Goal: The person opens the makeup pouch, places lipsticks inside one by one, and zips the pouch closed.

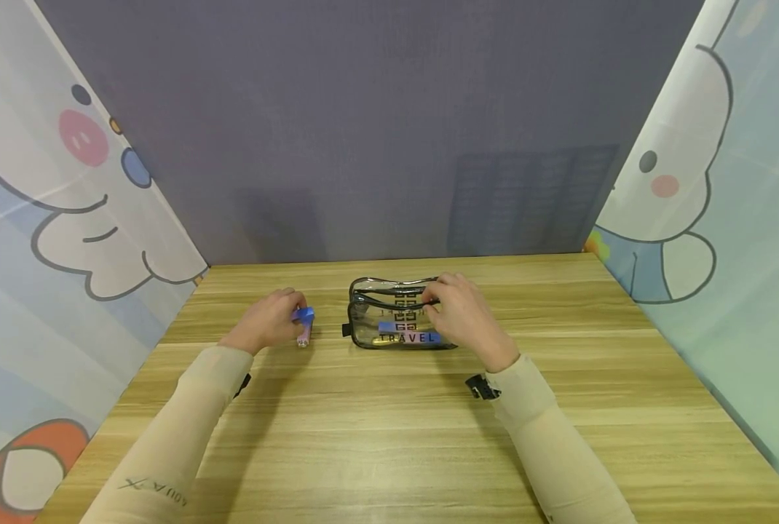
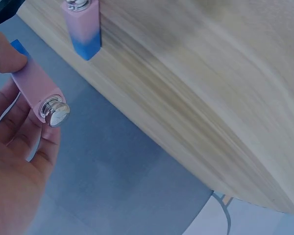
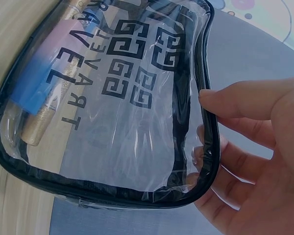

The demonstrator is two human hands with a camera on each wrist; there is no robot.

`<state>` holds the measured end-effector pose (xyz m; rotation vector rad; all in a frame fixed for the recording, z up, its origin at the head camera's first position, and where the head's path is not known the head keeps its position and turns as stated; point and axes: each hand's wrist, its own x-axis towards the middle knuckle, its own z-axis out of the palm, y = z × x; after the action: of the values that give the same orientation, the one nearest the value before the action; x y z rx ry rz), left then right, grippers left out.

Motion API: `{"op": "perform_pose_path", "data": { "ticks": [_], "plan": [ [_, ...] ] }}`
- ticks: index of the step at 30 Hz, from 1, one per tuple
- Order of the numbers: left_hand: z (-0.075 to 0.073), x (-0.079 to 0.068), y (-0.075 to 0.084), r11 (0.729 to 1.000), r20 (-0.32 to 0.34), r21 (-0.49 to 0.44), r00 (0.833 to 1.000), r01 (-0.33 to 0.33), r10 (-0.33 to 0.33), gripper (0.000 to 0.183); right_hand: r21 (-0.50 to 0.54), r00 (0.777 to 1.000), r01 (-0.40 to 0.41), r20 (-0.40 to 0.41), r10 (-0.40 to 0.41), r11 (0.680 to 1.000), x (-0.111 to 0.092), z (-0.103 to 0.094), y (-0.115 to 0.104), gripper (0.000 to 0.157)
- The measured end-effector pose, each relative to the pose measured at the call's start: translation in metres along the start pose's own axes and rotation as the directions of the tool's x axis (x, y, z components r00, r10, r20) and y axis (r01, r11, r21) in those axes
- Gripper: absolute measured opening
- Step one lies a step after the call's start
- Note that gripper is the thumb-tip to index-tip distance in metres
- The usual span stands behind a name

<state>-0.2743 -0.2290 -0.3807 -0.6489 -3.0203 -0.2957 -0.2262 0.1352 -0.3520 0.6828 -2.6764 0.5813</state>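
Pink fading to blue, a slim bottle is pinched between the thumb and fingers of the left hand, silver cap pointing away! Just beside that hand, a matching bottle lies on the table. Over on the other side, the right hand pinches the edge of a clear pouch, and inside, left of those fingers, a pink-and-blue item rests against a gold tube.
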Motion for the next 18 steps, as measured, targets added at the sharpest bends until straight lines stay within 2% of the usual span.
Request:
{"op": "perform_pose_path", "data": {
  "ticks": [9, 18],
  "plan": [
    [-0.008, 0.009, 0.012, 1.000, -0.007, -0.008, 1.000, -0.013, 0.013, 0.019, 0.000, 1.000, -0.006, 0.013, 0.006, 1.000, 0.000, -0.001, -0.001, 0.008],
    [-0.018, 0.016, 0.024, 0.998, -0.060, 0.012, 0.996, -0.065, 0.066, 0.022, 0.000, 1.000, -0.007, 0.012, 0.007, 1.000, 0.000, -0.001, -0.001, 0.008]
  ]
}}
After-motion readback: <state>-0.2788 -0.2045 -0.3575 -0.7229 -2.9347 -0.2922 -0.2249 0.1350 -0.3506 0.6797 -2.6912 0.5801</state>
